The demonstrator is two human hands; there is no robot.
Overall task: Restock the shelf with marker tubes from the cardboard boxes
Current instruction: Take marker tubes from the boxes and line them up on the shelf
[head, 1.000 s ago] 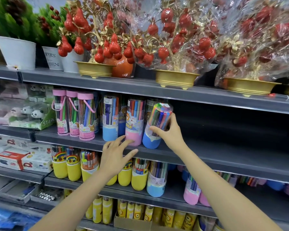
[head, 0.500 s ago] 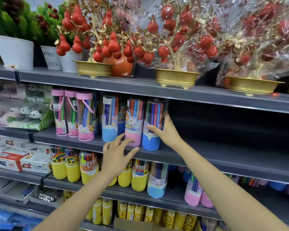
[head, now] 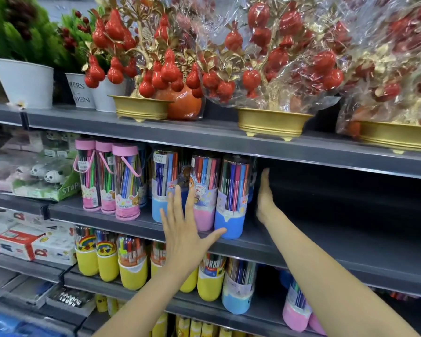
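A person faces grey store shelving, both bare arms reaching toward the middle shelf [head: 326,244]. On it stands a row of clear marker tubes, set upright and close together so their labels face the aisle: three pink-capped tubes [head: 107,176] at the left, then a blue-based tube [head: 162,181], a pink-based tube [head: 203,190] and, at the right end of the row, another blue-based tube [head: 232,198]. The left hand [head: 185,229] is held flat in front of the row, fingers straight and spread, thumb stretched toward the foot of the end tube; it seems to be steadying or pushing the tubes back into line. The right hand [head: 264,195] stands edge-on just right of the end tube, fingers straight and pressed together, apparently squaring it against its neighbour. Neither hand grips anything. To the right the shelf is bare and dark, probably where further tubes belong. No cardboard box is in view.
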